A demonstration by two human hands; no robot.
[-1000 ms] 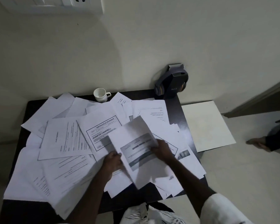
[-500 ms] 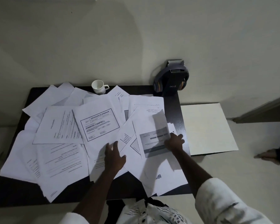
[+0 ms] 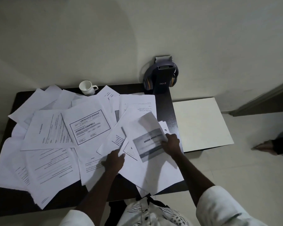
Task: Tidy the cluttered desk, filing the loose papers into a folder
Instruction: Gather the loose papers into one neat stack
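Several loose white papers cover the dark desk [image 3: 166,108]. A bordered certificate sheet [image 3: 89,127] lies near the middle. My right hand [image 3: 171,143] grips the right edge of a sheet printed with a grey box [image 3: 148,144], whose far end curls up off the pile. My left hand [image 3: 114,161] pinches the corner of another sheet [image 3: 116,141] just left of it. A cream folder [image 3: 201,123] lies flat and closed beside the desk's right edge.
A white mug [image 3: 87,87] stands at the back of the desk. Headphones hang over a dark box [image 3: 162,77] at the back right corner. Someone's foot [image 3: 262,146] shows on the tiled floor at the far right. A wall runs behind the desk.
My right hand has carried the grey-box sheet from the pile's middle toward the right side. My left hand let go of it, moved forward and took the corner of another sheet.
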